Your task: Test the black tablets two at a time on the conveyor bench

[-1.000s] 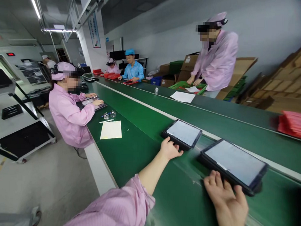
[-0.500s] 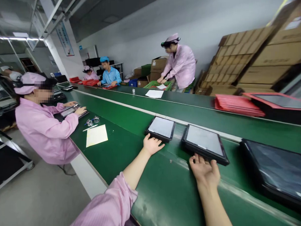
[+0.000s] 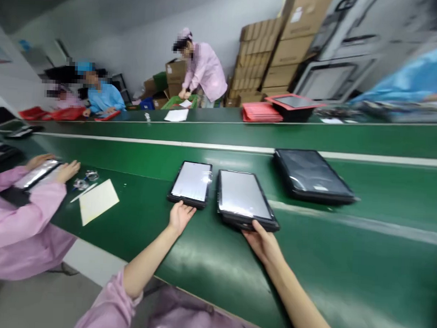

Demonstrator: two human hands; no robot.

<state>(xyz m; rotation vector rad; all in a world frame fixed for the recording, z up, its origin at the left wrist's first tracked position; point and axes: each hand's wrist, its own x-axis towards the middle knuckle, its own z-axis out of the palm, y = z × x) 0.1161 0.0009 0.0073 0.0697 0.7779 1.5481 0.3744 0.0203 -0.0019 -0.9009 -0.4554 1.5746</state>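
Observation:
Two black-framed tablets with pale screens lie side by side on the green bench. At the near edge of the left tablet (image 3: 192,181), my left hand (image 3: 180,217) is open, its fingers touching the edge and its thumb apart. My right hand (image 3: 264,242) is closed on the near edge of the right tablet (image 3: 243,196), the thumb on top and the fingers partly hidden beneath. Farther right, a larger dark-screened tablet (image 3: 313,174), apparently with thick black casing, lies away from both hands.
A yellowish sheet (image 3: 98,203) and a white pen (image 3: 83,193) lie at the left, near a co-worker's hands (image 3: 67,170). Behind a white strip (image 3: 240,149), red sheets (image 3: 261,113) are stacked. Another co-worker (image 3: 207,72) stands beyond, by a green crate (image 3: 168,104).
My view has swung right. My right hand, palm up with fingers at the right tablet's edge before, now grips that edge. My left hand stays by the left tablet.

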